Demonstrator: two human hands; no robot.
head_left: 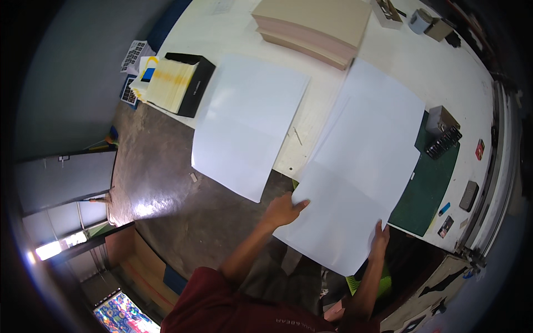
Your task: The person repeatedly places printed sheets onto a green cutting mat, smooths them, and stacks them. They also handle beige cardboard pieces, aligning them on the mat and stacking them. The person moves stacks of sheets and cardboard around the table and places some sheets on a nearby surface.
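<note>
Though broad, paper [355, 161]; hands [284, 210] [380, 240] at edges

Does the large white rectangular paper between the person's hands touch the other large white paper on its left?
Apart: the head view shows a strip of white tabletop between the right paper and left paper.

With the clock centred on the near white paper sheet [361, 161], a thick stack of tan board [313, 23] blocks eleven. Over the tabletop [413, 64] at one, there is room to pass. A gray box [440, 118] and black ribbed object [444, 142] obstruct half past two. Toward ten runs a narrow lane, a thin stick [298, 136] lying in it.
</note>
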